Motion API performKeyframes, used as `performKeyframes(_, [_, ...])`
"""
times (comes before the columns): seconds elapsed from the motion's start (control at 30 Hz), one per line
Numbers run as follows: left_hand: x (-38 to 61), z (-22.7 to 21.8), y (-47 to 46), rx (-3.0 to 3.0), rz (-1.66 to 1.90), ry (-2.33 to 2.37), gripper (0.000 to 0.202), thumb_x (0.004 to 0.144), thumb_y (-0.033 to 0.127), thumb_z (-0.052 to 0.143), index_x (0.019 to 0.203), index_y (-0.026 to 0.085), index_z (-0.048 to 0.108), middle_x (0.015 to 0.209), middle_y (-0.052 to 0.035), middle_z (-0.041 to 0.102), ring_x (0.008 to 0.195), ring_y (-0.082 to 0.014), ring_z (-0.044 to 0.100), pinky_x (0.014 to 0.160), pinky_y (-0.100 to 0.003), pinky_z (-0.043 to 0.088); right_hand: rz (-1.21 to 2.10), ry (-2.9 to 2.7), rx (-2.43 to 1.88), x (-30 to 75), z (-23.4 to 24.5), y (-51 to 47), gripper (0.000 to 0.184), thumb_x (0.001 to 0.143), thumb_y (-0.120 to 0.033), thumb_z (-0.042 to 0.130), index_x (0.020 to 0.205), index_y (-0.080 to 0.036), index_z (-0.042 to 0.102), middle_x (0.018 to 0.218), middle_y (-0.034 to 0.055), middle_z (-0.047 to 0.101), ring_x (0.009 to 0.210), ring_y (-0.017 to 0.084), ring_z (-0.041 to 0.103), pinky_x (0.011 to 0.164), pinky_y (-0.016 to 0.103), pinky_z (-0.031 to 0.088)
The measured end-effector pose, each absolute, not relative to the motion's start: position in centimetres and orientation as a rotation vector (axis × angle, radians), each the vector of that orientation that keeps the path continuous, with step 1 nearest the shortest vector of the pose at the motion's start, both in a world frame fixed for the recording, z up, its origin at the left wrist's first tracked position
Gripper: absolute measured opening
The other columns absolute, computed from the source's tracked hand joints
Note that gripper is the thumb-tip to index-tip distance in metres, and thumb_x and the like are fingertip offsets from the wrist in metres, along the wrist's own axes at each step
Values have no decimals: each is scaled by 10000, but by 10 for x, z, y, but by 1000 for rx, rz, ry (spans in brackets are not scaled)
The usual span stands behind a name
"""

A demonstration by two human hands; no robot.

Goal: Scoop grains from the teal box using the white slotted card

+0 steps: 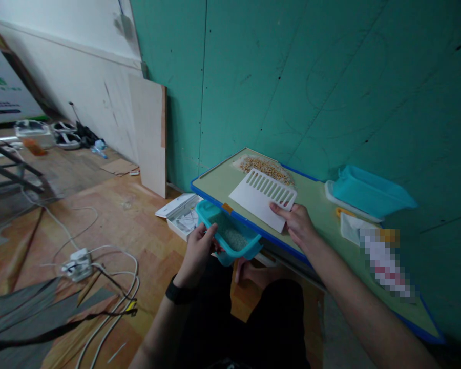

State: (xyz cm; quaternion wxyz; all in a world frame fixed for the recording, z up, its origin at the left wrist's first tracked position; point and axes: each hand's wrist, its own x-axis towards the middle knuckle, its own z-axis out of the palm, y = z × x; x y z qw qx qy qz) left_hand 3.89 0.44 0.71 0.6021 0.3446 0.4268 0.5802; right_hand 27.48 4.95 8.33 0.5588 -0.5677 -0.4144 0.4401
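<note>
My left hand (pixel 198 247) is closed on the near left rim of a turquoise plastic bin (pixel 243 254), held just below the table's front edge. Pale, fine granules (pixel 230 231) cover the bin's bottom. In my right hand (pixel 300 225) is a white slotted scraper (pixel 255 202), gripped by its right end with the thumb on top. The scraper slants over the table (pixel 315 202), its row of slots facing away from me. Just beyond the slots lies a pile of yellowish kernels mixed with pale granules (pixel 267 170). Whether the scraper touches the tabletop I cannot tell.
Another turquoise bin (pixel 372 192) and a whitish tray stand at the table's back right, near a pixelated packet (pixel 386 264). A green wall (pixel 292 77) rises behind. On the floor are an open white box (pixel 180 220), a power strip (pixel 78 265) and loose cables.
</note>
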Motion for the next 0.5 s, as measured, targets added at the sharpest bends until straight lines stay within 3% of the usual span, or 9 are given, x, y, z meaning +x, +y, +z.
performKeyframes(0.5, [38,2,-1,750,1344,1047,402,694,540,790,762,198,589,434,47,579,356,-135,545,382,-212,409,1039,-1026,-1332,276,74,8,529,530,-510,948,902,-170,785,923,83,797,869,297,734,838,428,572])
